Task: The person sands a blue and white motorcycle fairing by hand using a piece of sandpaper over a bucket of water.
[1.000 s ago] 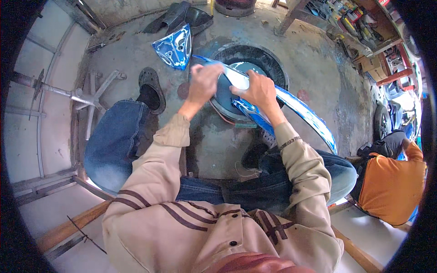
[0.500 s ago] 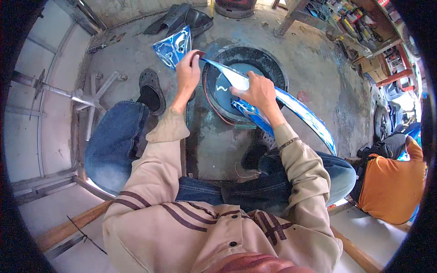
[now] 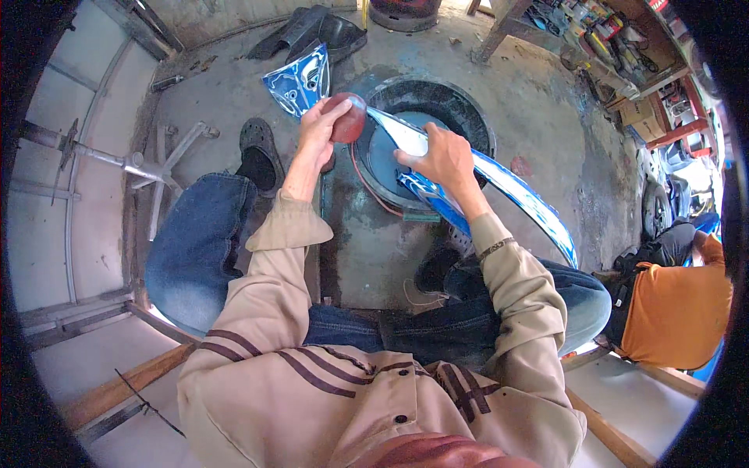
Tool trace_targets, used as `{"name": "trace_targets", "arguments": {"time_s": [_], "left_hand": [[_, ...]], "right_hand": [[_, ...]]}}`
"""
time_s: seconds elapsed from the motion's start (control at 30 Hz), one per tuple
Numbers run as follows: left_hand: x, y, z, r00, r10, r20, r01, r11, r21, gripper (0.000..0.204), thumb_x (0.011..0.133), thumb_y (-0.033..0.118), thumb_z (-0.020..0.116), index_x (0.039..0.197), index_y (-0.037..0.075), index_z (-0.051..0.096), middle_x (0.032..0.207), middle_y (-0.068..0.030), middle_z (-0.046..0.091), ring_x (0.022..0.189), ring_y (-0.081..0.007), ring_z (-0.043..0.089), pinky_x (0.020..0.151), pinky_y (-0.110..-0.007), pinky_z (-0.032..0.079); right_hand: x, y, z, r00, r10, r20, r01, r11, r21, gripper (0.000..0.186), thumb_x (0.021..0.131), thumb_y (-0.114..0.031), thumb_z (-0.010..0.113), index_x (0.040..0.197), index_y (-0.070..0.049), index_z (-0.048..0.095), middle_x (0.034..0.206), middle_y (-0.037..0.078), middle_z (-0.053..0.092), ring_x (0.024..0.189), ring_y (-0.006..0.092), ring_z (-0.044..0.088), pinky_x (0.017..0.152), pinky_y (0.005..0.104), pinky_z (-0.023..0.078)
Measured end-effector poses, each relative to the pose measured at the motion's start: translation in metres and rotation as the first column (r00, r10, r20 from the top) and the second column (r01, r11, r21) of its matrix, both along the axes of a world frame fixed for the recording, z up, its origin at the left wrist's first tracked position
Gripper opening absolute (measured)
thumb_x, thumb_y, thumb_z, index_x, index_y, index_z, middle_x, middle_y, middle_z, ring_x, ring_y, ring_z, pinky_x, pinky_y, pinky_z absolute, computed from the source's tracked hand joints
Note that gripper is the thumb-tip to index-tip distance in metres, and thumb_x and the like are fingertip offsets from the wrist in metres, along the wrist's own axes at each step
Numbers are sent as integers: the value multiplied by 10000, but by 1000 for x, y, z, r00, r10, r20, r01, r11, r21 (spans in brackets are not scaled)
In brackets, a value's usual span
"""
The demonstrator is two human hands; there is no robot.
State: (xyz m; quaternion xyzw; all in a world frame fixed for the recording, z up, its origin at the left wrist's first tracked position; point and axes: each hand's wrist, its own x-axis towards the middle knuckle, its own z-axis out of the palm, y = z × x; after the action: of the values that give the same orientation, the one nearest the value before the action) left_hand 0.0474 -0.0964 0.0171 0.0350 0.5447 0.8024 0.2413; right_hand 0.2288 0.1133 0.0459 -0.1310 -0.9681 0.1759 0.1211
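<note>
My left hand (image 3: pixel 318 129) is closed on a reddish-brown round sanding pad (image 3: pixel 349 118), its flat face showing beside the panel's far tip. My right hand (image 3: pixel 441 160) grips a long curved blue-and-white body panel (image 3: pixel 519 195), thumb on its upper face. The panel slants over a round black tub (image 3: pixel 476 117) with cloudy bluish water (image 3: pixel 382 160) in it, and its near end reaches my right knee. Another blue-and-white panel piece (image 3: pixel 437 201) shows below my right hand; whether the two are joined I cannot tell. Beyond my left hand lies a blue panel (image 3: pixel 296 84) with holes.
Black plastic parts (image 3: pixel 312 35) lie on the floor at the back. A metal stand with legs (image 3: pixel 160 160) is at left. Shelves with tools and bottles (image 3: pixel 601 39) stand at the far right. A person in an orange shirt (image 3: pixel 671 316) sits at right.
My left hand has turned the sanding pad so its round face shows, and shifted it slightly off the panel's tip. My right hand and the panel stay in place.
</note>
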Motion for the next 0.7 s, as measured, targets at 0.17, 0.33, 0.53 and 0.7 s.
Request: {"name": "trace_targets", "arguments": {"time_s": [0.17, 0.33, 0.53, 0.7], "left_hand": [[9, 2, 4, 950, 59, -306, -104, 986, -133, 203, 995, 133, 833, 1162, 56, 748, 1133, -60, 788, 1075, -181, 765, 903, -365, 623], [19, 6, 0, 556, -129, -821, -388, 834, -393, 147, 989, 101, 816, 1115, 39, 771, 1092, -100, 801, 978, -222, 787, 823, -371, 621], [29, 16, -8, 324, -215, -922, -384, 860, -335, 282, 969, 21, 779, 1246, 27, 726, 1137, -112, 808, 1057, -302, 799, 901, -395, 633], [26, 13, -13, 219, -266, -939, -405, 850, -336, 288, 947, 14, 787, 1229, 46, 741, 1153, -105, 811, 1093, -313, 780, 941, -417, 606]], "right_hand": [[1, 0, 0, 1000, 4, -3, -4, 1000, 10, 823, 763, -728, 801, 1053, 40, 741, 959, 249, 786, 893, 438, 778, 819, 540, 609], [1, 0, -1, 1000, 7, -29, -7, 1000, -5, 799, 760, -710, 818, 1027, 39, 740, 958, 254, 784, 886, 443, 774, 817, 535, 612], [1, 0, -4, 999, 8, -43, -6, 999, 34, 791, 751, -696, 831, 1027, 38, 735, 948, 247, 786, 866, 440, 774, 811, 532, 614], [1, -1, -2, 999, 1, -41, -1, 1000, 17, 793, 740, -698, 831, 1032, 35, 740, 946, 243, 791, 864, 438, 778, 807, 531, 618]]}}
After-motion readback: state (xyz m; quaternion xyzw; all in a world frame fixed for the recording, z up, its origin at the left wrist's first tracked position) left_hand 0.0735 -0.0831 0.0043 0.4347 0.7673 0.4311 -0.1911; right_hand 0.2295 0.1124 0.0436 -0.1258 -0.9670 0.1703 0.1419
